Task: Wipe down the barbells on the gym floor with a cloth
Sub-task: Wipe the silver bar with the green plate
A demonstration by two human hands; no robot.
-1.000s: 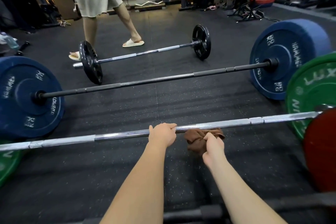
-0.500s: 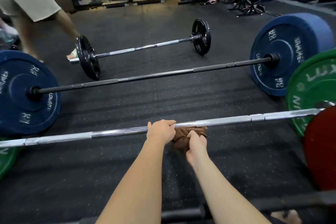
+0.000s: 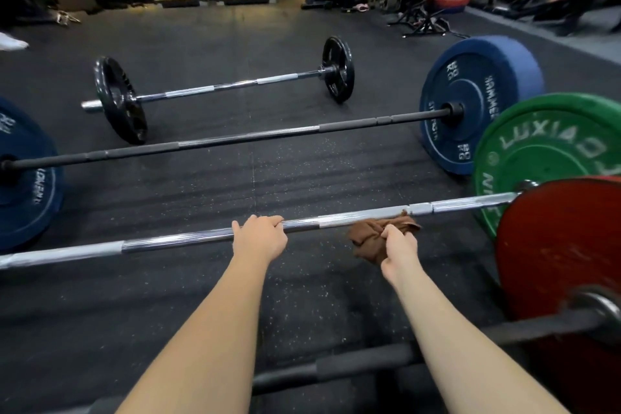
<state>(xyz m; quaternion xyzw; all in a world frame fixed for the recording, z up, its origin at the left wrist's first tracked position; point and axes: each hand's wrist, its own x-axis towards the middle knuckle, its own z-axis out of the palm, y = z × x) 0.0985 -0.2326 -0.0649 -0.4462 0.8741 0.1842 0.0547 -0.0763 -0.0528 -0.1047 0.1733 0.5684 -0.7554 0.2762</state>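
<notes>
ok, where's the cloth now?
Head view, right of centre: the cloth is bunched in the right hand against the chrome bar, between the left hand and the green plate.

1. The cloth [image 3: 369, 242] is plain brown.
2. The chrome bar [image 3: 174, 240] is bright silver, with shiny stretches alternating with duller grey bands.
3. The green plate [image 3: 551, 144] at its right end is mid-green with white lettering.
4. The red plate [image 3: 564, 245] beside it is plain red.
5. The right blue plate [image 3: 470, 104] has a dark blue face with white lettering and a thin white ring; its rim is a lighter blue.
6. The left blue plate [image 3: 23, 185] is the same dark blue with white lettering.
7. The black bar [image 3: 235, 141] is matte black, with a grey sheen at mid-length.
8. The far barbell [image 3: 235, 86] has a silver shaft with paler bands and glossy black plates.
9. The floor [image 3: 302, 296] is black with fine pale specks.
</notes>
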